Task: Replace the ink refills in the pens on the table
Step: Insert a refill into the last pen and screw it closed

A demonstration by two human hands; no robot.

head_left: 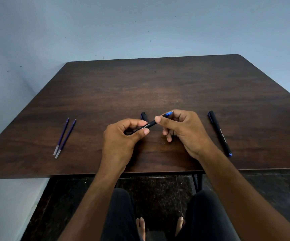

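Held pen (pixel 148 126): black barrel with white lettering, centre of frame, slanted from lower left up to upper right, raised just above the table; blue end (pixel 169 113) at its upper right.
Left hand (pixel 121 136): left of centre; fingers and thumb curled round the lower left part of the barrel.
Right hand (pixel 184 129): right of centre; thumb and forefinger pinching the barrel's upper right part near the blue end, remaining fingers loosely curled below.
Cap (pixel 143 115): black with blue clip, lying on the table just behind the hands, mostly hidden by them.
Second pen (pixel 220 133): black, capped, flat on the table at centre right, well apart from the hands; blue tip at its near end.
Refills (pixel 64 137): two thin blue tubes with clear near ends, side by side and nearly touching, centre left of frame.
Table (pixel 158 84): dark wood-grain top, filling the middle band of the frame.
Wall (pixel 140 23): pale blue, upper part of frame.
Legs and bare feet (pixel 140 225): bottom centre, over a dark speckled floor.
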